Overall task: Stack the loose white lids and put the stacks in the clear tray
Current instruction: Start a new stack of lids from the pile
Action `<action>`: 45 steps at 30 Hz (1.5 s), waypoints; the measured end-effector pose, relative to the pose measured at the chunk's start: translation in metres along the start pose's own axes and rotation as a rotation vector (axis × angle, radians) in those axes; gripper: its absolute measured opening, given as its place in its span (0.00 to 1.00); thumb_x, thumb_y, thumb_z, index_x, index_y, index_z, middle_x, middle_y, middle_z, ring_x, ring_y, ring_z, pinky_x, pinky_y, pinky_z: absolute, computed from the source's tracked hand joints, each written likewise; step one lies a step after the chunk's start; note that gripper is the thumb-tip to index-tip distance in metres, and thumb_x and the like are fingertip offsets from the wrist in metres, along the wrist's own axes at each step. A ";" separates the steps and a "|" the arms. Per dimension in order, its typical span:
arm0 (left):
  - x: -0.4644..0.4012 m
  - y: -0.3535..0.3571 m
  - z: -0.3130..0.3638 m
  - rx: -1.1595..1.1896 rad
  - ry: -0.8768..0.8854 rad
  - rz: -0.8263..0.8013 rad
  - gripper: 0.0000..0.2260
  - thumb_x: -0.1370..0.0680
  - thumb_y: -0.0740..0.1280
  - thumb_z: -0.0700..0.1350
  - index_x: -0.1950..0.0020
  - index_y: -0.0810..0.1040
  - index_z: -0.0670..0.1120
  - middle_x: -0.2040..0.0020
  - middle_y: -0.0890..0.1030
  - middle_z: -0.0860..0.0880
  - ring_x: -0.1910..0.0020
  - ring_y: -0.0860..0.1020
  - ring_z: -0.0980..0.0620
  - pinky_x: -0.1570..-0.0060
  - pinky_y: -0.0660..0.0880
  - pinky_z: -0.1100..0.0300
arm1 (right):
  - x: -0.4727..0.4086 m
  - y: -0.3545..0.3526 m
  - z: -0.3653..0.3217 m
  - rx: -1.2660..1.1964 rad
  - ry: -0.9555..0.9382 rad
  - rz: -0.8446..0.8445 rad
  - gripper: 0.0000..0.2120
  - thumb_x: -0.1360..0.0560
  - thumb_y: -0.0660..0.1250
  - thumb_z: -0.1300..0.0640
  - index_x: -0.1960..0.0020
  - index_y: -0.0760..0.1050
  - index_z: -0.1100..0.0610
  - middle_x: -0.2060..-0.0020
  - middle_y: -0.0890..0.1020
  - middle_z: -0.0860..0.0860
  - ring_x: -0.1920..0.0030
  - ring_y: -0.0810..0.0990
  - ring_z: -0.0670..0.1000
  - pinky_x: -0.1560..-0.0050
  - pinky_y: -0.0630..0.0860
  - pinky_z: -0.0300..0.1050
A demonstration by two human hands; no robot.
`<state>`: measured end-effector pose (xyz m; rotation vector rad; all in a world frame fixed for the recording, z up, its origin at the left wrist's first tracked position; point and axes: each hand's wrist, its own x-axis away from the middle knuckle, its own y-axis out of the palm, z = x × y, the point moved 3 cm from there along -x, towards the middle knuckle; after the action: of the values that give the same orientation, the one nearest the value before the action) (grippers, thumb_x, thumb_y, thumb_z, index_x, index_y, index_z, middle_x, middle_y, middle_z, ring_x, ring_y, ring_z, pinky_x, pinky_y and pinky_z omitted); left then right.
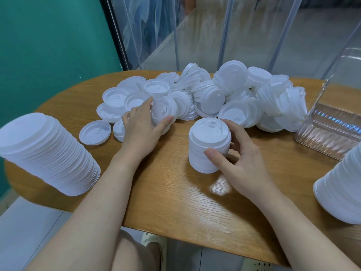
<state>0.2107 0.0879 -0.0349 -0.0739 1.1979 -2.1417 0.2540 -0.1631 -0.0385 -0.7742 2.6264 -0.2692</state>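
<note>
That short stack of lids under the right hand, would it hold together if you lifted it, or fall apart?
The short stack looks nested lid in lid, so it would probably lift as one piece. The right hand curls round its side, which suggests it is light. Its upper lids sit slightly off line from the lower ones, so a sideways push might slide them apart.

right lid stack: cut off by the right edge
clear tray: right part out of view
left hand fingertips: hidden among loose lids, grip perhaps on one
desk: near edge cropped
</note>
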 end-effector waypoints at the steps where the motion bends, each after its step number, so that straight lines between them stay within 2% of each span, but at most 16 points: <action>1: 0.002 -0.002 0.001 0.014 -0.011 0.016 0.36 0.21 0.66 0.65 0.18 0.60 0.51 0.25 0.70 0.49 0.28 0.60 0.51 0.23 0.56 0.46 | 0.000 0.000 0.000 -0.004 -0.001 0.001 0.27 0.31 0.75 0.39 0.36 0.69 0.27 0.40 0.79 0.29 0.38 0.78 0.38 0.44 0.77 0.33; 3: 0.004 -0.008 0.002 0.069 -0.021 0.067 0.36 0.22 0.69 0.64 0.19 0.62 0.51 0.25 0.71 0.50 0.27 0.60 0.50 0.24 0.59 0.43 | 0.000 0.000 0.000 -0.009 0.001 0.003 0.27 0.31 0.74 0.38 0.36 0.68 0.26 0.40 0.79 0.29 0.38 0.78 0.38 0.44 0.77 0.33; 6: 0.010 -0.019 0.005 0.162 -0.017 0.146 0.35 0.24 0.72 0.63 0.22 0.67 0.52 0.27 0.72 0.53 0.27 0.63 0.49 0.26 0.63 0.47 | 0.000 0.000 0.002 -0.016 0.006 0.005 0.27 0.32 0.73 0.37 0.36 0.68 0.26 0.40 0.79 0.30 0.37 0.79 0.38 0.44 0.78 0.34; 9: 0.015 -0.026 0.008 0.135 -0.007 0.193 0.34 0.26 0.74 0.63 0.25 0.70 0.51 0.29 0.73 0.54 0.29 0.67 0.51 0.26 0.64 0.46 | 0.000 0.000 0.004 -0.032 0.013 0.001 0.28 0.32 0.73 0.37 0.34 0.69 0.29 0.39 0.79 0.32 0.36 0.79 0.40 0.43 0.78 0.40; 11: 0.018 -0.028 0.009 0.182 -0.019 0.188 0.33 0.27 0.75 0.63 0.26 0.71 0.52 0.31 0.74 0.56 0.31 0.70 0.53 0.28 0.67 0.45 | 0.000 0.000 0.005 -0.037 0.017 -0.002 0.28 0.32 0.73 0.37 0.34 0.69 0.29 0.39 0.79 0.32 0.36 0.79 0.40 0.42 0.78 0.42; 12: 0.021 -0.029 0.011 0.230 -0.015 0.180 0.32 0.27 0.76 0.63 0.27 0.72 0.53 0.33 0.75 0.57 0.33 0.72 0.56 0.29 0.70 0.48 | 0.000 0.001 0.004 -0.038 0.017 -0.005 0.27 0.32 0.73 0.37 0.35 0.69 0.28 0.39 0.79 0.32 0.36 0.79 0.40 0.42 0.77 0.41; 14: 0.030 -0.033 0.024 0.352 0.010 0.136 0.29 0.27 0.78 0.59 0.30 0.73 0.56 0.36 0.76 0.60 0.39 0.75 0.63 0.36 0.74 0.59 | 0.000 0.001 0.004 -0.041 0.018 -0.004 0.28 0.32 0.73 0.36 0.34 0.69 0.29 0.39 0.79 0.32 0.36 0.78 0.40 0.42 0.77 0.40; 15: 0.036 -0.034 0.033 0.423 0.032 0.085 0.27 0.28 0.79 0.56 0.31 0.74 0.56 0.37 0.78 0.60 0.40 0.76 0.64 0.39 0.75 0.63 | 0.000 0.001 0.005 -0.044 0.020 -0.002 0.29 0.32 0.73 0.36 0.33 0.69 0.30 0.39 0.79 0.32 0.36 0.78 0.40 0.42 0.77 0.40; 19: 0.056 -0.026 0.061 0.596 0.147 -0.139 0.33 0.33 0.82 0.53 0.30 0.75 0.52 0.39 0.81 0.56 0.41 0.81 0.57 0.39 0.78 0.58 | 0.001 0.001 0.006 -0.055 0.023 -0.009 0.32 0.32 0.73 0.37 0.30 0.70 0.37 0.40 0.81 0.34 0.37 0.80 0.40 0.43 0.79 0.39; 23: 0.059 -0.018 0.069 0.534 0.196 -0.203 0.30 0.33 0.82 0.55 0.34 0.79 0.54 0.42 0.83 0.57 0.42 0.81 0.57 0.39 0.78 0.58 | 0.001 -0.001 0.006 -0.054 0.019 -0.021 0.33 0.31 0.74 0.39 0.29 0.70 0.39 0.39 0.81 0.36 0.38 0.81 0.41 0.42 0.79 0.37; 27: 0.058 -0.016 0.070 0.495 0.182 -0.222 0.28 0.32 0.82 0.54 0.33 0.80 0.54 0.42 0.83 0.59 0.43 0.80 0.60 0.44 0.74 0.69 | 0.001 -0.002 0.006 -0.066 0.019 -0.039 0.32 0.29 0.76 0.43 0.28 0.71 0.41 0.39 0.82 0.36 0.38 0.81 0.41 0.42 0.80 0.40; 32: 0.060 -0.014 0.075 0.442 0.184 -0.251 0.29 0.31 0.80 0.56 0.31 0.79 0.55 0.39 0.80 0.62 0.42 0.77 0.65 0.43 0.71 0.73 | 0.000 -0.002 0.002 -0.090 0.014 -0.043 0.29 0.29 0.76 0.43 0.30 0.72 0.40 0.41 0.83 0.35 0.39 0.82 0.40 0.44 0.78 0.35; 37: 0.061 -0.012 0.077 0.434 0.191 -0.282 0.27 0.29 0.79 0.55 0.32 0.78 0.58 0.40 0.80 0.62 0.41 0.77 0.65 0.41 0.72 0.71 | -0.001 -0.002 0.003 -0.103 0.005 -0.044 0.29 0.29 0.76 0.45 0.30 0.73 0.44 0.40 0.83 0.37 0.38 0.81 0.41 0.42 0.77 0.35; 41: 0.059 -0.010 0.076 0.420 0.178 -0.301 0.28 0.30 0.80 0.56 0.31 0.78 0.57 0.39 0.80 0.62 0.41 0.76 0.67 0.42 0.71 0.73 | 0.000 -0.002 0.006 -0.105 0.003 -0.041 0.31 0.30 0.76 0.45 0.29 0.72 0.45 0.40 0.83 0.37 0.38 0.81 0.41 0.42 0.77 0.35; 45: 0.057 -0.010 0.076 0.381 0.205 -0.287 0.27 0.30 0.80 0.56 0.32 0.78 0.57 0.40 0.80 0.62 0.41 0.75 0.69 0.44 0.69 0.77 | -0.001 -0.001 0.008 -0.113 0.015 -0.027 0.36 0.32 0.77 0.45 0.27 0.69 0.42 0.39 0.82 0.35 0.37 0.80 0.40 0.42 0.77 0.34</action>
<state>0.1880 0.0025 0.0018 0.1537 0.9094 -2.6495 0.2591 -0.1643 -0.0453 -0.8484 2.6655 -0.1347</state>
